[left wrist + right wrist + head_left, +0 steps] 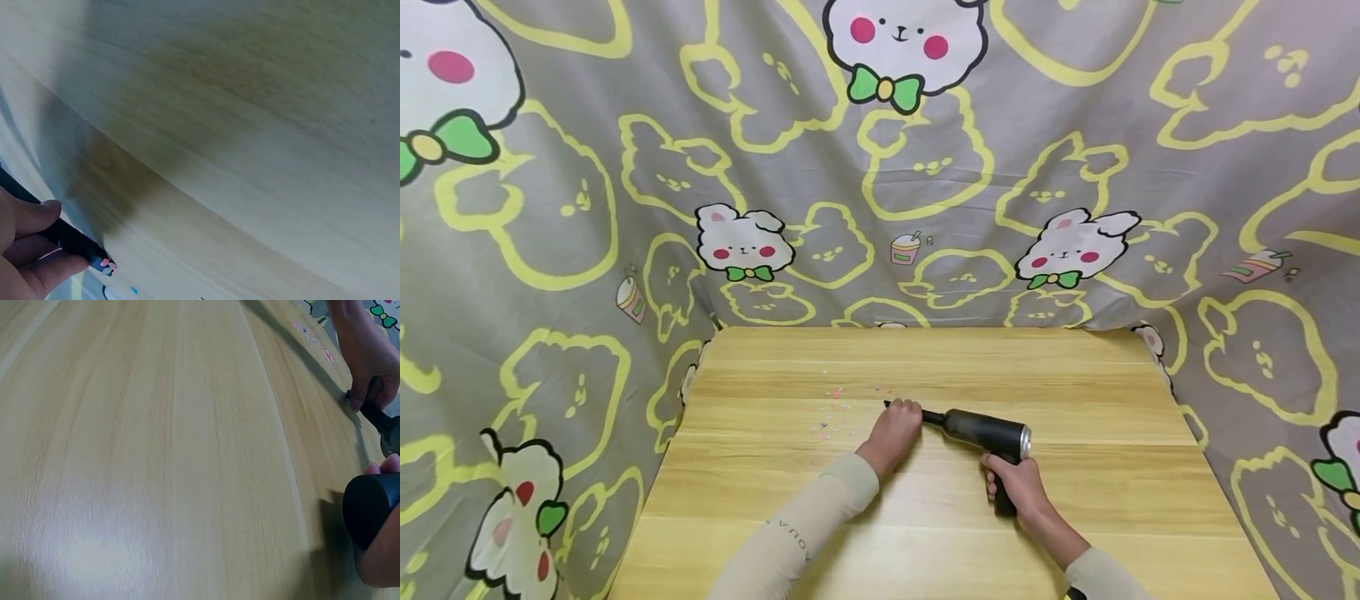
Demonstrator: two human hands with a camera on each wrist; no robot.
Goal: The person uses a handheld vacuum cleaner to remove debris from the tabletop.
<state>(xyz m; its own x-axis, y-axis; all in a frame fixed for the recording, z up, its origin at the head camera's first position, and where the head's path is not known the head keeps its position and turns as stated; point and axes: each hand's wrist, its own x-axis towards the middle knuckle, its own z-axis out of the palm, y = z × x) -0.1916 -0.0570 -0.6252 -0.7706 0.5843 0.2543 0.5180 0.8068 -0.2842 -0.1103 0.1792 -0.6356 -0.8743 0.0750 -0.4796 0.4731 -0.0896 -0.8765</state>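
Note:
A small black handheld vacuum (988, 433) with a silver rear cap lies low over the wooden table (1075, 392). My right hand (1011, 485) grips its black handle from below; the handle's butt (372, 509) fills the right wrist view's edge. My left hand (901, 417) holds the thin black nozzle (69, 240) near its tip, thumb and fingers curled round it. The nozzle tip points left at a scatter of small pink and blue paper bits (831, 412), and some bits (109, 265) lie right at the tip.
A grey cloth (880, 167) printed with yellow outlines and white bears hangs behind and drapes down both sides of the table. Bare wood stretches to the right and toward me. The table's left edge (688, 400) is close to the paper bits.

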